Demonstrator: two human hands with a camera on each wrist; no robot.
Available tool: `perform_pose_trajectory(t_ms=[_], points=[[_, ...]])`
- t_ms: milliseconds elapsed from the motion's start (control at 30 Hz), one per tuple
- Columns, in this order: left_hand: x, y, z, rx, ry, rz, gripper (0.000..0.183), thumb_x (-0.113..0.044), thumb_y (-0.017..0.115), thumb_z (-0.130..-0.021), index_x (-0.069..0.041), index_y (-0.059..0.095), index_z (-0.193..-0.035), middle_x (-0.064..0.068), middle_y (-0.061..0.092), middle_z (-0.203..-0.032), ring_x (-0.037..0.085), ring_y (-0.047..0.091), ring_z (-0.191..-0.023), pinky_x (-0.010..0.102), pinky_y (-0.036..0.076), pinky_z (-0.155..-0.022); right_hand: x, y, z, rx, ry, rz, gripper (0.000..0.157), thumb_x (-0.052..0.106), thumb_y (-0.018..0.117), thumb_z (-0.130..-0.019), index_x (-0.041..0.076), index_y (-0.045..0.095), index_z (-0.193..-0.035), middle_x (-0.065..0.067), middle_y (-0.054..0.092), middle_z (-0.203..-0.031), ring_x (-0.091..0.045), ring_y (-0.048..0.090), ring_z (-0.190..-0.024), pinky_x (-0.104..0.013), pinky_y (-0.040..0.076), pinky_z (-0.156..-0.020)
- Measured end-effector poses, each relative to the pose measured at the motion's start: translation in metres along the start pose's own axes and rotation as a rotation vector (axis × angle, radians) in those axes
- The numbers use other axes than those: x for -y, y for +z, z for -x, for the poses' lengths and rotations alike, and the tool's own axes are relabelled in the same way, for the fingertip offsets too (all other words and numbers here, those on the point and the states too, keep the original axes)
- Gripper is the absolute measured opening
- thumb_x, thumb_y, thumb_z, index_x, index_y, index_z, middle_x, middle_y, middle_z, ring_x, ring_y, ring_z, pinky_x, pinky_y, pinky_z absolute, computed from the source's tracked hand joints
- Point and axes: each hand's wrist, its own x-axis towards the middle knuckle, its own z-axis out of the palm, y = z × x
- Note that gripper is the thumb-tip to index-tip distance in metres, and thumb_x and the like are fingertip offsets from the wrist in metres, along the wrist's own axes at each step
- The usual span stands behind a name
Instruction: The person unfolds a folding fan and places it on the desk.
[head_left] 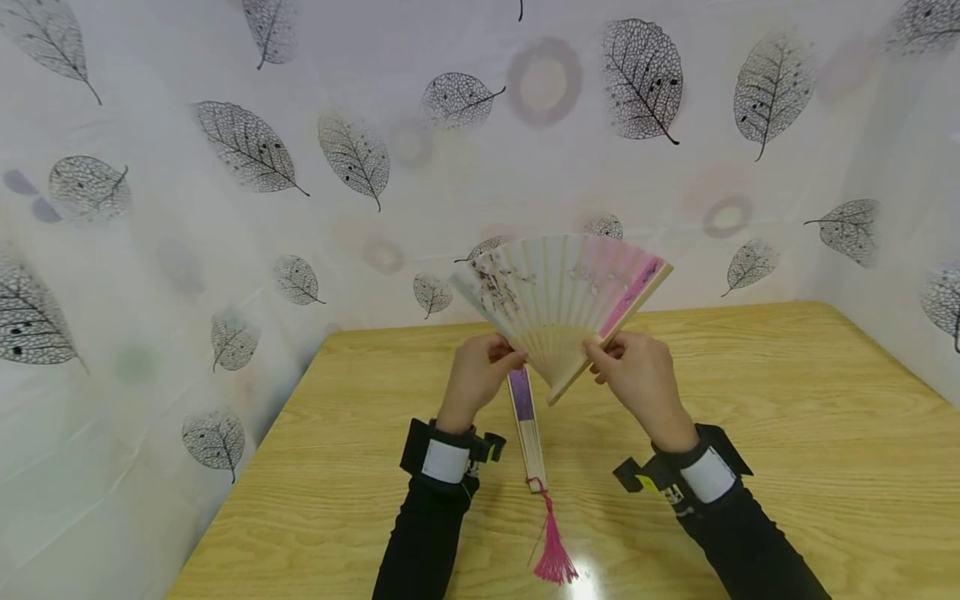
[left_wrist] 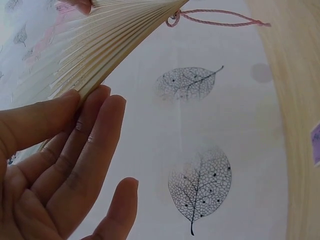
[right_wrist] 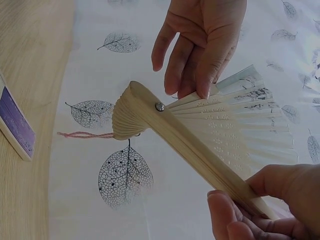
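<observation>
Spread wide above the table is a white-and-pink folding fan (head_left: 558, 283) with dark blossom branches printed on it. My left hand (head_left: 483, 371) pinches its left outer rib between thumb and fingers, while my right hand (head_left: 633, 367) grips the thick wooden guard on the right. In the right wrist view, a metal rivet (right_wrist: 159, 106) joins the ribs near the pivot end, and a pink cord loop (right_wrist: 87, 135) hangs out there. Below the raised fan, a second, folded fan (head_left: 528, 429) with a purple band lies on the wood, its pink tassel (head_left: 555, 546) toward me.
The wooden table (head_left: 787, 417) extends to both sides and under the hands. Behind it and at both sides hangs a white cloth (head_left: 450, 183) printed with dark leaves. Each wrist wears a strapped black camera mount (head_left: 446, 458).
</observation>
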Motion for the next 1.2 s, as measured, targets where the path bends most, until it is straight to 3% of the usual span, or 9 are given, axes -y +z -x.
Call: perform_pose_trajectory(t_ms=[233,700,1200], points=[[0.0017,-0.002,-0.0012,-0.001,-0.034,0.027,0.02,-0.021,0.059,-0.084,-0.003,0.066,-0.089,0.011,0.069,-0.082,0.01,0.06,-0.07,0.028,0.046,-0.059,0.0001,-0.0006,-0.0006,0.001,0.033,-0.012,0.037,0.033,0.054,-0.086,0.002,0.065,-0.068,-0.007,0.064,-0.057,-0.009,0.055,-0.047,-0.03,0.037,-0.04],[0.0049,-0.0056,-0.0015,-0.002,-0.064,0.086,0.019,-0.019,0.06,-0.083,-0.003,0.066,-0.089,0.012,0.069,-0.082,0.014,0.062,-0.072,0.032,0.049,-0.067,0.0013,-0.0004,-0.0013,0.043,0.044,-0.058,0.043,0.036,0.047,-0.09,0.002,0.066,-0.073,-0.008,0.065,-0.061,-0.008,0.056,-0.048,-0.03,0.04,-0.041],[0.0067,-0.0088,-0.0037,-0.013,-0.078,0.11,0.019,-0.018,0.06,-0.083,-0.001,0.066,-0.089,0.014,0.069,-0.083,0.015,0.062,-0.072,0.035,0.051,-0.071,0.0007,-0.0014,-0.0018,0.03,0.06,-0.051,0.043,0.037,0.047,-0.09,0.002,0.066,-0.072,-0.007,0.065,-0.059,-0.008,0.056,-0.048,-0.03,0.038,-0.04]])
